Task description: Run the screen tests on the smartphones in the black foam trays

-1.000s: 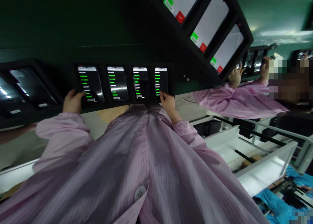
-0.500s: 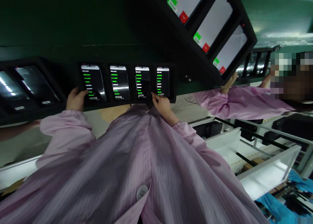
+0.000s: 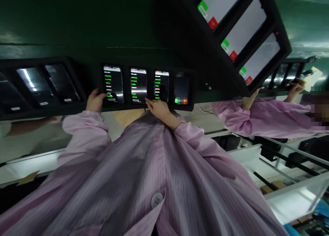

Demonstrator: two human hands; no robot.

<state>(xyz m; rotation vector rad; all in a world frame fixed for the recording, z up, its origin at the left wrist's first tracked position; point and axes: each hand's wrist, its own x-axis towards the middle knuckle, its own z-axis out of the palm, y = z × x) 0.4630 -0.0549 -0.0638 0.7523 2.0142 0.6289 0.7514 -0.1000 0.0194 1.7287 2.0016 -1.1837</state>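
Note:
A black tray (image 3: 125, 107) holds several phones side by side at the table's front edge. My left hand (image 3: 95, 101) is at the tray's front left corner, thumb on the rim by the leftmost phone (image 3: 117, 85); its fingers are apart, and part of them is hidden. My right hand (image 3: 159, 109) reaches over the tray's front rim, its fingertips near the lower right corner of the second phone (image 3: 138, 85). Its fingers are partly spread and hold nothing. The third phone (image 3: 161, 83) shows green and white lines; the rightmost phone (image 3: 181, 88) displays a different, blurred picture.
A larger black tray (image 3: 218, 38) with bright-screened phones lies tilted at the upper right. Another tray (image 3: 73, 86) of dark phones sits at the left. On the right, a person in a pink sleeve (image 3: 267, 119) works by a further tray. A bare forearm (image 3: 33, 124) shows at left.
The view has shifted, so the trays appear further right. My right hand has moved left along the tray, from the third phone towards the second. The rightmost phone's screen has changed from its lines of text.

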